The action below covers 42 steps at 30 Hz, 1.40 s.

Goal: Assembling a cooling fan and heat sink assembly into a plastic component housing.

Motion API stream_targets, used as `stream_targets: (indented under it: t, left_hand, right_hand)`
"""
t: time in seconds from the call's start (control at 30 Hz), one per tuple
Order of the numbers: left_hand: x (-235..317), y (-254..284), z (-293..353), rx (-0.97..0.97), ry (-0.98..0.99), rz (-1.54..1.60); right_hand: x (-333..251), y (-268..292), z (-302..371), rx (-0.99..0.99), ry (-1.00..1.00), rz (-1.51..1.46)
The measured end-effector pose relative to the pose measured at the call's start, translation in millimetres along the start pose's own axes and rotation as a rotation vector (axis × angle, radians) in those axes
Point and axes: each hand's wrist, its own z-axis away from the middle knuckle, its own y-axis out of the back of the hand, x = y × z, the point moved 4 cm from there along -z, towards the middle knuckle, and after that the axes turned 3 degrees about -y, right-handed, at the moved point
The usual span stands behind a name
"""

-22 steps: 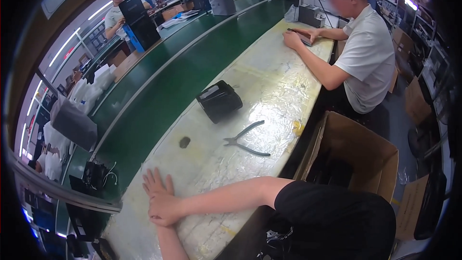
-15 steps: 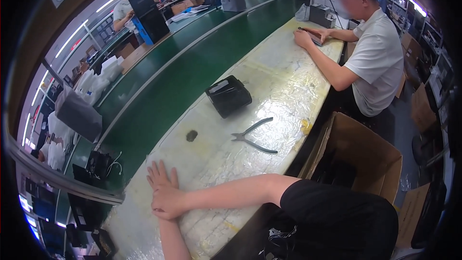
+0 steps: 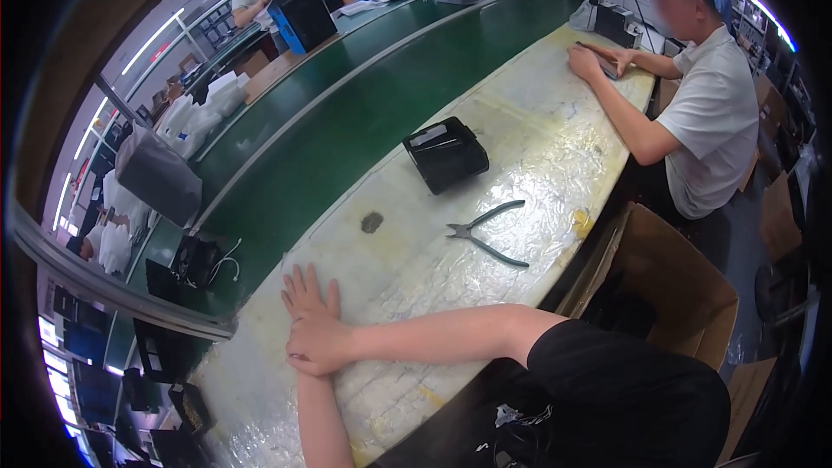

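View shifted, left hand (image 3: 310, 296) splayed on glossy tabletop (image 3: 403, 290), right hand (image 3: 321, 343) clasping its wrist.

The left hand (image 3: 309, 295) lies spread on the bench (image 3: 407, 290); the right hand (image 3: 321, 344) clasps it at the wrist; ahead, green-handled pliers (image 3: 465, 231) lie with handles apart near a black box (image 3: 447, 158); a cardboard box (image 3: 693, 295) stands beside the bench; farther along, a co-worker (image 3: 715, 113) in a pale shirt holds a flat object (image 3: 607, 68); a green surface (image 3: 373, 104) runs alongside.
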Motion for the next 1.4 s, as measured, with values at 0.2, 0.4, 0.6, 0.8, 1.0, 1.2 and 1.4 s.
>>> stream_targets:
  t: [0.2,0.4,0.6,0.8,1.0,1.2,1.4]
  left_hand:
    - [-56,-7,-9,0.364,0.208,0.629]
    - [-172,-5,-64,0.632,0.717,0.442]
    - [-293,-44,-99,0.769,1.14,0.832]
    - [-465,-74,-100,0.475,0.988,0.662]
    - [-264,-89,-166,0.4,1.158,1.488]
    - [-395,-98,-152,0.434,1.048,1.511]
    - [-427,-143,-188,0.385,0.911,1.615]
  right_hand:
    - [15,25,-4,0.415,-0.119,-0.23]
    - [74,16,-21,0.353,-0.565,-0.542]
    - [74,8,-23,0.22,-0.644,-0.437]
    - [56,8,-28,0.15,-0.652,-0.389]
    - [90,37,6,0.276,-0.705,-0.305]
    - [66,25,-24,0.22,-0.626,-0.351]
    - [65,28,-24,0.197,-0.64,-0.303]
